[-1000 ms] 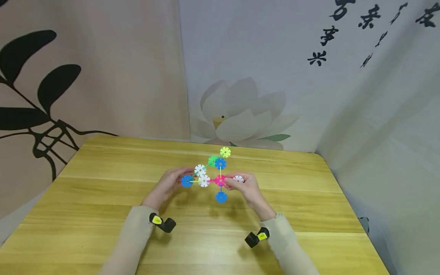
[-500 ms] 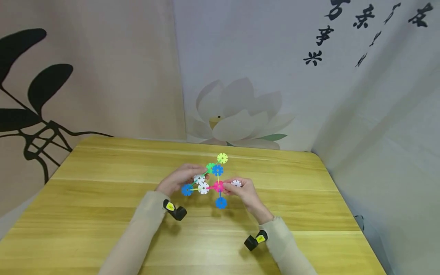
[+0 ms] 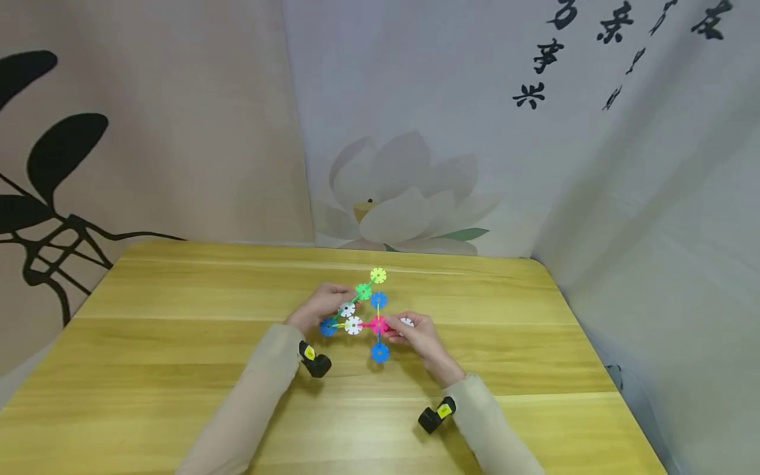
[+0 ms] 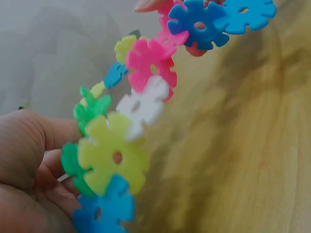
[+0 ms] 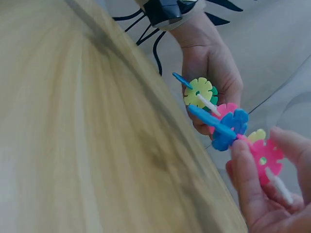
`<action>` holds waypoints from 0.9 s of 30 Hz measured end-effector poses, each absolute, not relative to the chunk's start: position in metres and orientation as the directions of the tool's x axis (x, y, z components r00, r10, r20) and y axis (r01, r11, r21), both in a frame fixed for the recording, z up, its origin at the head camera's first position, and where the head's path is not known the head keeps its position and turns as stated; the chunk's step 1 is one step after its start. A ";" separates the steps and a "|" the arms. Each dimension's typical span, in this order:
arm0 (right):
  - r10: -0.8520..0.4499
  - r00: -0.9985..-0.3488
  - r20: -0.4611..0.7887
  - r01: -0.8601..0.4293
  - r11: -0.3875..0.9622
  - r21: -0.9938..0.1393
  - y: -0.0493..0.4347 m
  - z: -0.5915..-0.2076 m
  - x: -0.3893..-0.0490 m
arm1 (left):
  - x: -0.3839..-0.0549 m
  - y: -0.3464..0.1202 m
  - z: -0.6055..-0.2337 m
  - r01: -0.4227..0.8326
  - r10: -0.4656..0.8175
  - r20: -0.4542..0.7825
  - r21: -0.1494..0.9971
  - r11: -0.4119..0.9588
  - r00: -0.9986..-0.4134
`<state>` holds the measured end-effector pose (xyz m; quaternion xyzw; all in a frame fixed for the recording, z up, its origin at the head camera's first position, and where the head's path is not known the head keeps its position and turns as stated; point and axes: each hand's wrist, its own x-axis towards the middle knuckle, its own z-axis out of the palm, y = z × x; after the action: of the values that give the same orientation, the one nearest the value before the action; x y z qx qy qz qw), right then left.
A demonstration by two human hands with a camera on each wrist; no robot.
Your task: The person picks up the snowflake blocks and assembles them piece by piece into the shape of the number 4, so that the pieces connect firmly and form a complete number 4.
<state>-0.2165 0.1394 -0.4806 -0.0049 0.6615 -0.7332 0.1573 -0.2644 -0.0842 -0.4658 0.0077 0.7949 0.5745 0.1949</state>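
Observation:
Notched plastic snowflake discs are joined into a branching structure (image 3: 353, 325) held above the table. My right hand (image 3: 424, 340) pinches it by a pink disc (image 5: 267, 158) on its right side, between thumb and fingers. On the other side, my left hand (image 3: 319, 307) reaches behind the slanting chain, its thumb and fingers around a green disc (image 4: 92, 112) in the left wrist view. Blue discs (image 3: 380, 353) end the lower and left branches. A yellow disc (image 3: 378, 276) tops the slanting chain; a white disc (image 3: 407, 322) shows beside my right fingers, partly hidden.
Beneath the hands lies a wooden table (image 3: 178, 369), its far edge near a printed cloth backdrop (image 3: 415, 99). Another cloth (image 3: 653, 198) hangs along the right side. A black camera (image 3: 316, 363) sits on the left wrist, and one (image 3: 430, 419) on the right.
My left hand has shifted from the blue end disc up and right along the slanting chain. The right hand keeps its pinch. The head view has turned a little to the right.

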 end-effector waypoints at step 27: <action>-0.142 -0.989 -0.043 -0.028 0.463 -0.886 0.137 -0.490 -0.226 | -0.267 -0.068 -0.472 -0.214 -0.010 -0.252 0.800 0.561 -0.968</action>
<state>-0.2264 0.1368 -0.4899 -0.0500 0.8535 -0.5156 0.0554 -0.2674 -0.0680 -0.4716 -0.0637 0.8767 0.4641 0.1098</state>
